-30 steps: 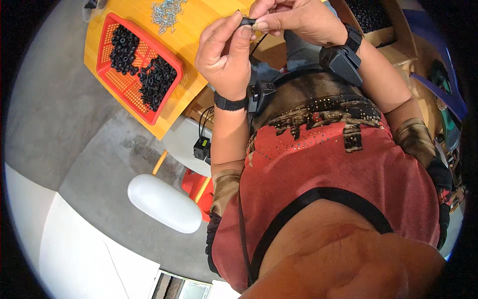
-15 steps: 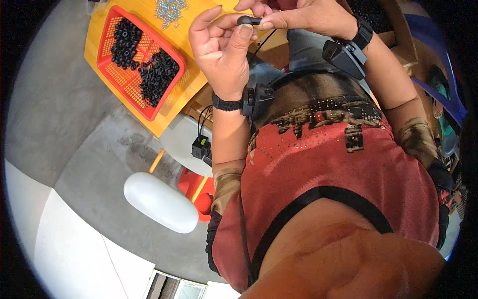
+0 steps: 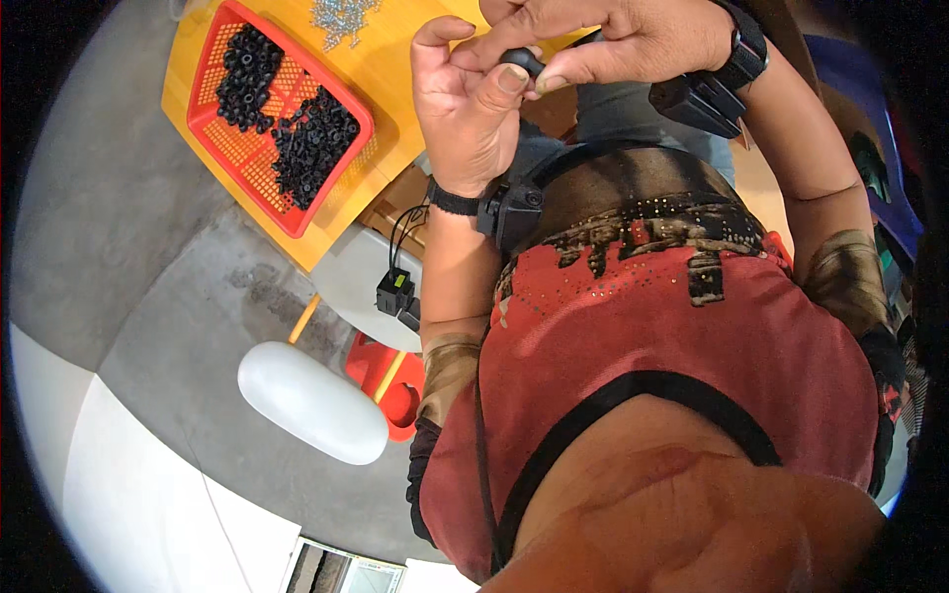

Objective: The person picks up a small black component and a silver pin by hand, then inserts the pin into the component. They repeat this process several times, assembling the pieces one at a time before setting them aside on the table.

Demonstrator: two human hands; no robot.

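Note:
Between both hands, above the table's near right side, is a small black round-headed piece (image 3: 522, 61). My left hand (image 3: 473, 114) pinches it between thumb and fingers, with the other fingers curled loosely. From the right, my right hand (image 3: 633, 42) is closed on the same piece, its thumb pressed close to the left thumb. The rounded end shows; fingers cover the rest. To the left of my hands, a red plastic basket (image 3: 210, 128) holds two heaps of small black parts: rounder ones (image 3: 247, 79) and smaller ones (image 3: 314, 148).
The basket stands on a yellow table (image 3: 395, 128). Silver screws (image 3: 341, 20) lie in a pile at its far side. A white oval seat (image 3: 314, 403) and a red plastic item (image 3: 395, 381) are lower left. A small black device with cables (image 3: 395, 293) sits beside my left forearm.
Both hands have shifted right and slightly closer to me with the black piece. My right thumb is nearer the left one, and the piece's stem is now mostly covered.

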